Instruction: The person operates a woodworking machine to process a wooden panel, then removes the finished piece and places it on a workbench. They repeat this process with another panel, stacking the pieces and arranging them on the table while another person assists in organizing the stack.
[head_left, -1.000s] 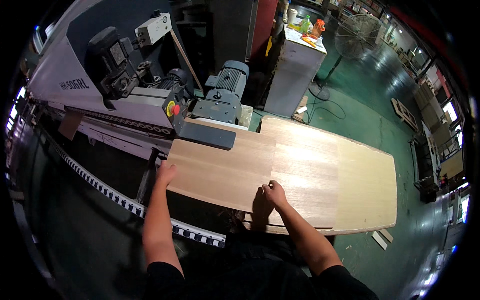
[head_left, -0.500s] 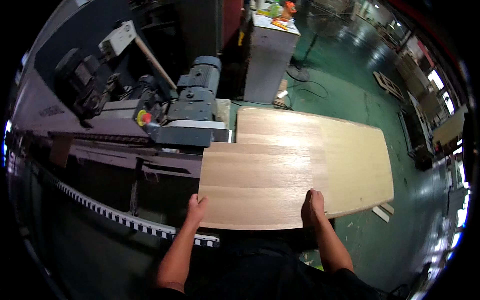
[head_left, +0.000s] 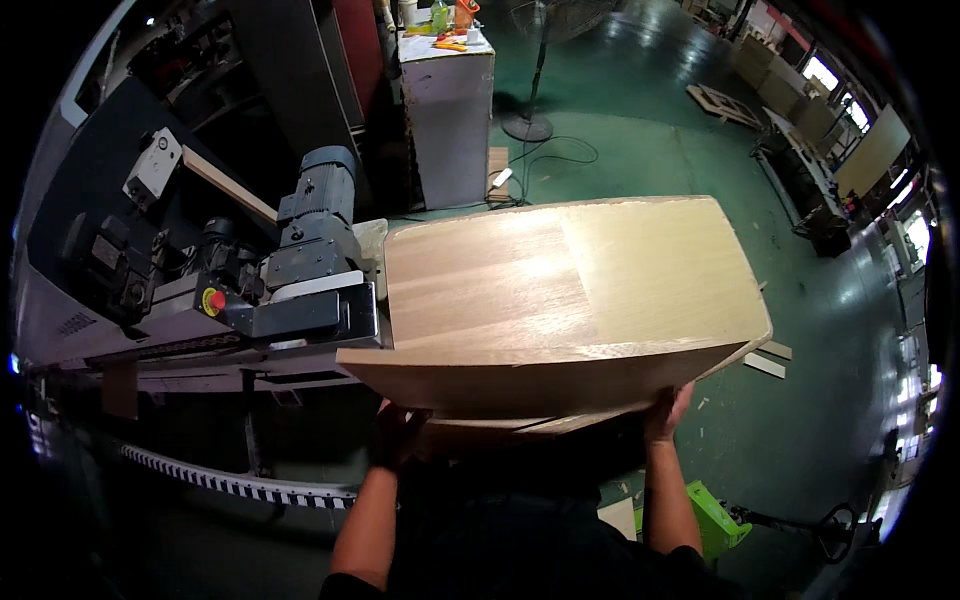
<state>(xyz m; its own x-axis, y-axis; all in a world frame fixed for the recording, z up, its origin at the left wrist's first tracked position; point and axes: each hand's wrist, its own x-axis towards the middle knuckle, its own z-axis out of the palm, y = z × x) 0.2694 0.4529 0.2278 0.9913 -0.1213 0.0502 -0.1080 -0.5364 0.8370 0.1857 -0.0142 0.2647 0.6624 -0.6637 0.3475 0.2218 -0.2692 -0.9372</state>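
Note:
A wood-grain panel (head_left: 540, 385) is tipped up on its long side, its shaded face turned toward me. My left hand (head_left: 400, 428) grips it near the lower left corner; shadow hides part of the fingers. At the lower right end, my right hand (head_left: 669, 412) has its fingers closed on the same panel. Behind it lies another wood-grain panel (head_left: 480, 285), flat on a larger pale yellow board (head_left: 665, 265). Below the tipped panel, a light board edge shows between my hands, partly hidden.
At the left stands a machine with a grey motor (head_left: 318, 195), a red stop button (head_left: 214, 301) and a toothed white rail (head_left: 240, 485). A cabinet (head_left: 450, 125) and a fan stand (head_left: 528, 127) are beyond. Something bright green (head_left: 712, 522) is at lower right.
The held panel has gone from lying nearly flat to tipped up, uncovering the panel beneath. Both hands have moved to its lower side. The view has shifted, bringing the green object into sight.

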